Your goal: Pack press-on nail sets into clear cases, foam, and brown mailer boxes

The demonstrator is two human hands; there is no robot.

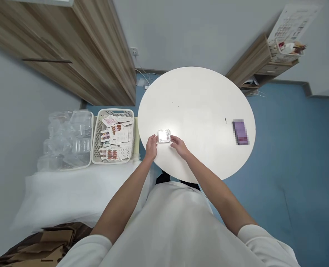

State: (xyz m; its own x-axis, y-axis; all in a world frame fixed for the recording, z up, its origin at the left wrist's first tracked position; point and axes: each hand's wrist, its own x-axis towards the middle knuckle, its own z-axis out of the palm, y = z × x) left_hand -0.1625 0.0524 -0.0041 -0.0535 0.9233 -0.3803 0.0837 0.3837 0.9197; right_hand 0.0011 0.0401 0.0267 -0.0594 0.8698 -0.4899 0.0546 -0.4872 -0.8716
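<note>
**Small clear box between two bare hands, round white counter**

Landmark: the counter [198,100], round, white-topped. All places are given from it.

Item 1. Box [164,136], small, clear and shiny, with rounded corners. Lies at the counter's near left part, by the edge where the person stands.

Item 2. Left hand [151,146]. Over the counter's near left edge, at the left side of the box, fingers slightly bent.

Item 3. Right hand [180,147]. Over the counter, at the right side of the box, thumb and fingers parted. For both hands, whether the fingertips grip the box or merely rest beside it cannot be told.

Item 4. Purple object [241,132], pixelated. Near the counter's right edge, well apart from the hands.

Item 5. White basket [111,162], perforated, holding printed cards [118,135]. Just left of the counter.

Item 6. Clear plastic containers [81,128], heaped. Farther left of the counter, beyond the basket.

Item 7. White sheeting [78,193]. Left of the counter and nearer the person.

Item 8. Wood-grain cabinet [83,55]. Beyond the counter, to its left.

Item 9. Wood-grain shelf unit [250,59]. Beyond the counter, to its right.

Item 10. Blue floor [281,148]. Right of the counter.
</note>
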